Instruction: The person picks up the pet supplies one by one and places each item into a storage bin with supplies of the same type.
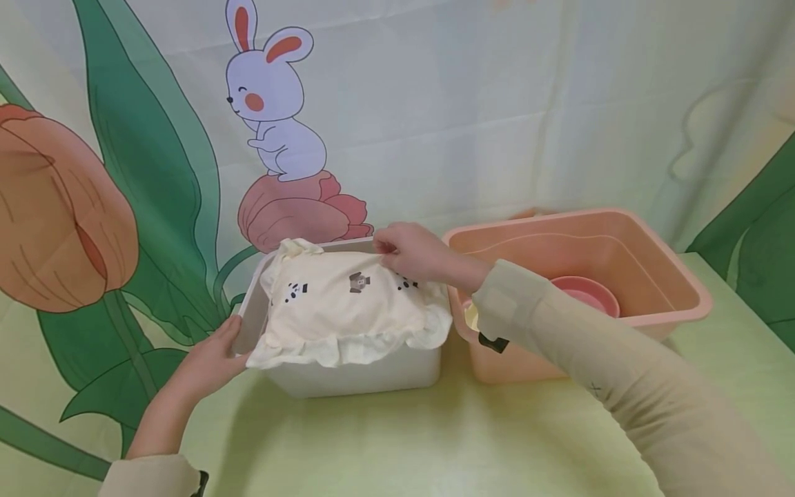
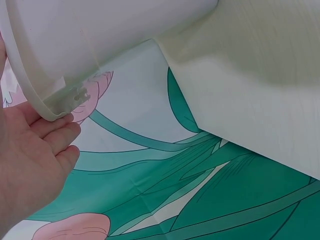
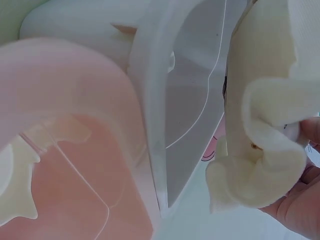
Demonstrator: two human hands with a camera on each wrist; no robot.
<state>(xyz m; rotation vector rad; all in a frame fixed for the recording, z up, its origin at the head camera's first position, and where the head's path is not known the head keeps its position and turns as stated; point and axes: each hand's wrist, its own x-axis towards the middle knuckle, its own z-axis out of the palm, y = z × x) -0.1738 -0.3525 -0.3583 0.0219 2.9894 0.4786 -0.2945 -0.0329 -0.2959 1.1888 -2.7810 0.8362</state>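
Observation:
A small cream pillow (image 1: 338, 297) with ruffled edges and printed panda and dog faces lies slanted across the top of a white bin (image 1: 366, 376). My right hand (image 1: 419, 254) pinches the pillow's far edge near its right corner. In the right wrist view the ruffled pillow (image 3: 265, 150) hangs beside the bin's rim, with the right hand (image 3: 300, 205) partly cut off at the frame's edge. My left hand (image 1: 214, 355) grips the bin's left rim. Seen from the left wrist, the fingers of the left hand (image 2: 42, 155) lie under the rim's outer side.
A peach-coloured bin (image 1: 646, 276) stands just right of the white one, holding a pink round dish (image 1: 590, 293) and a pale yellow item (image 3: 17, 190) with a wavy edge. Both stand on a pale green table (image 1: 397, 442). Behind hangs a printed curtain (image 1: 435, 103) with a rabbit and tulips.

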